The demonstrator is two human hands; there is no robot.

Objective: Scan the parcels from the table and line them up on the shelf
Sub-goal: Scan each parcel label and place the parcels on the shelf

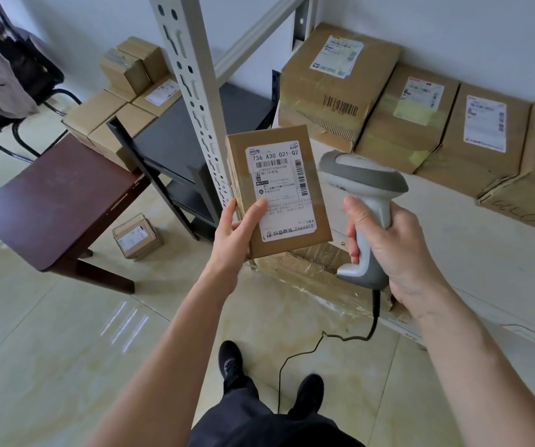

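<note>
Two hands at work, nearest first. Right hand [385, 243]: grip closed round the handle of the scanner [361, 201], head turned toward the parcel. Cord [295, 356] trails loose across the floor just beside the shoes; risk of a snag or trip on stepping to the shelf. Left hand [238, 229]: grip pinches the parcel [279, 188] by its lower left corner, thumb on the edge of the label [280, 191]; risk that so slight a hold lets it tip or drop, or that the thumb spoils the read. Parcel held in the air, label up, before the shelf [472, 253]. Behind: row of boxes [414, 124] along the shelf's back; a careless placing could break the line. Left, well apart: table [50, 201].
</note>
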